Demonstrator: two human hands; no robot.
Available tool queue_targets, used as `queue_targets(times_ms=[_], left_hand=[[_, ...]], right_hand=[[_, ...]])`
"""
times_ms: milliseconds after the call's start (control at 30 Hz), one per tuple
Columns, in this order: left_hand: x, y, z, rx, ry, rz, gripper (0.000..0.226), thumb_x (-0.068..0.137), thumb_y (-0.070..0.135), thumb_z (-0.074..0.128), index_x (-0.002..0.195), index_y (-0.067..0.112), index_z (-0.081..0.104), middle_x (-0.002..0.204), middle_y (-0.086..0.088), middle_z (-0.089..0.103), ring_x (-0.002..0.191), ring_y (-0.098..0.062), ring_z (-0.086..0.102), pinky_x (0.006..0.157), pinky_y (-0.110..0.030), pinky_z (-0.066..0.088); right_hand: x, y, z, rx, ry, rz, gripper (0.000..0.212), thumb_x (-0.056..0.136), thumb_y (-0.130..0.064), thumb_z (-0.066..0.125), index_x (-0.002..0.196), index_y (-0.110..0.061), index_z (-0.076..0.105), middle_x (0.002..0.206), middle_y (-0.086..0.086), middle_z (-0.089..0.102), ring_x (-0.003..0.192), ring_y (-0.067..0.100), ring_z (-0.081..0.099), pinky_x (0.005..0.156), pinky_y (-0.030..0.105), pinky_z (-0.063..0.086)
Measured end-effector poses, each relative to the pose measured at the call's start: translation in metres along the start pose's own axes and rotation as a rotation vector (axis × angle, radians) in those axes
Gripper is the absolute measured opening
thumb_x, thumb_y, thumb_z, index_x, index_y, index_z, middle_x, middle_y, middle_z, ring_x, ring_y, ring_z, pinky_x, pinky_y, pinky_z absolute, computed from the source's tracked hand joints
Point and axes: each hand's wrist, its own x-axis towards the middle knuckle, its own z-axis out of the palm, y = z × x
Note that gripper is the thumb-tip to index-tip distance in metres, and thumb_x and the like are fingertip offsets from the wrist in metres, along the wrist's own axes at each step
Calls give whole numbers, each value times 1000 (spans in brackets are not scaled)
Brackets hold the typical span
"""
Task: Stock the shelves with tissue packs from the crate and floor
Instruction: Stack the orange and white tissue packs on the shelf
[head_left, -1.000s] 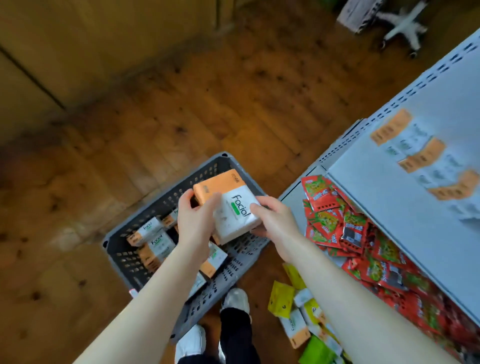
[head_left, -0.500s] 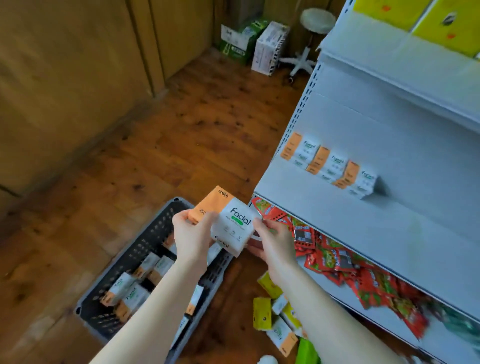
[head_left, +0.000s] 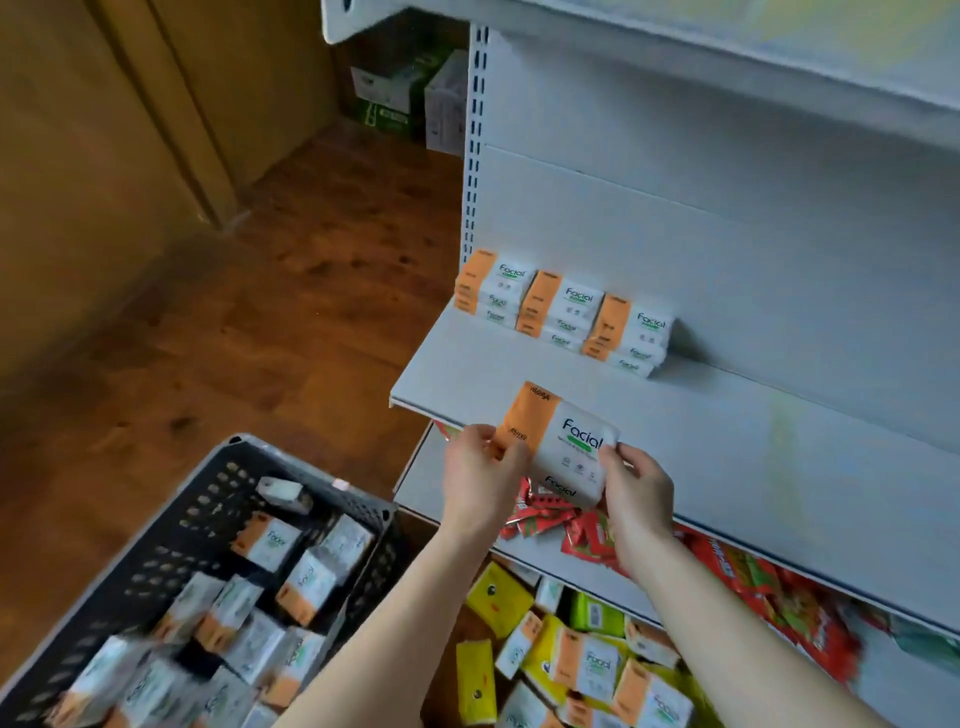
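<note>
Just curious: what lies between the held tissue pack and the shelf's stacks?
Only bare grey shelf separates the tissue pack from the stacks; head view.

You've lifted the pack (head_left: 558, 447) clear of the crate (head_left: 310, 474). 1 s ago it hung over the crate. Now your left hand (head_left: 480, 478) and right hand (head_left: 636, 486) hold it at the shelf (head_left: 753, 447) lip, with the crate down-left of your fingers and 3 stacks (head_left: 563, 312) just beyond them.
</note>
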Motion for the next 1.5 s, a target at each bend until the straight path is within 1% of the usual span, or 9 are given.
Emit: queue_targets(times_ms=[100,333,500,700,867,1000,1133,1300,1500], left_hand=[[26,-12,35,119,-50,73,24,84,22,59,104,9,61,98,-4,61,88,-21,58,71,-29,44],[85,-47,103,179,-97,319,33,88,25,57,119,13,52,108,-1,60,98,-16,54,76,-22,37],[105,-59,135,222,-121,542,40,86,26,61,122,14,48,97,6,61,78,-5,51,60,-15,31],[106,-62,187,301,-167,698,44,86,27,61,124,11,44,104,-6,62,97,-23,57,73,-26,41],[104,-43,236,452,-189,742,38,87,29,58,116,8,46,109,-11,62,101,-30,56,75,-33,42],[108,-32,265,546,-196,704,35,91,26,49,118,5,41,116,-15,58,108,-34,53,78,-35,40],[113,-41,276,470,-114,729,24,92,24,47,110,7,44,114,-14,53,105,-33,51,80,-36,38],[119,-48,286,666,-50,896,25,92,28,44,109,11,52,115,-10,48,108,-31,47,84,-36,38],[129,-50,294,761,-90,932,33,96,34,36,120,16,50,139,1,40,129,-23,35,100,-35,28]], right_hand=[[44,27,2,11,83,-36,13,88,-18,57,97,-11,64,92,9,64,85,24,58,76,33,47],[131,74,14,87,139,-226,22,89,-15,55,107,-6,62,99,6,65,87,17,57,75,25,40],[172,91,9,126,133,-361,22,88,-14,55,109,-10,61,102,5,66,90,19,59,78,28,45],[203,109,-40,-60,157,-471,21,86,-17,56,102,-8,64,98,7,69,90,24,62,71,27,44],[225,107,-82,-154,205,-432,9,84,-15,56,86,-7,60,74,2,59,73,22,51,53,25,35],[235,101,-97,-231,104,-440,41,79,-21,68,113,-8,48,105,5,61,95,24,59,75,30,45],[238,114,-101,-486,43,-530,73,76,-19,74,138,-9,36,131,7,44,123,21,44,96,23,34],[262,108,-99,-512,128,-582,55,84,-13,64,135,-12,44,135,13,43,126,22,41,97,22,32],[290,94,-90,-559,105,-600,52,87,-11,57,137,-13,41,138,13,40,127,24,40,97,22,31]])
